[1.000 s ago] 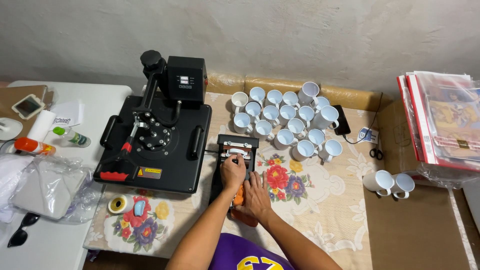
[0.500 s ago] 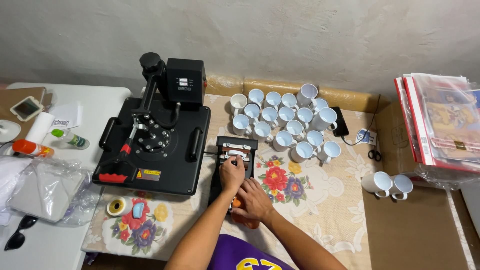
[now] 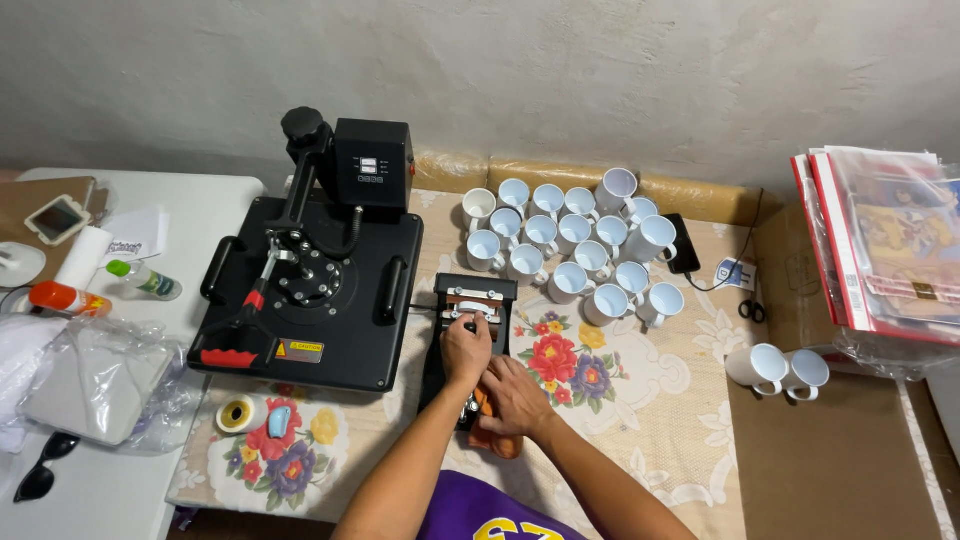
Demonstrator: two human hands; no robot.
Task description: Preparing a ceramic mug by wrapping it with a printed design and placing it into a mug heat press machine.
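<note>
A small black mug press attachment (image 3: 466,300) lies on the floral tablecloth (image 3: 640,400), just right of a large black heat press (image 3: 318,283). My left hand (image 3: 466,350) rests on top of the attachment, fingers curled around its white and silver clamp bar. Close beside it, my right hand (image 3: 516,397) presses down on the attachment's near end, over an orange part that it mostly hides. Whether my right hand grips anything is unclear.
Several white mugs (image 3: 560,240) crowd the table behind the attachment, two more (image 3: 778,369) at the right. Scissors (image 3: 752,309) and a stack of printed sheets (image 3: 885,250) lie right. A tape roll (image 3: 238,413), plastic bag (image 3: 95,375), bottles and sunglasses (image 3: 40,480) sit left.
My hands have stayed on the attachment with only slight finger shifts. The view has drifted a little; nothing else has moved.
</note>
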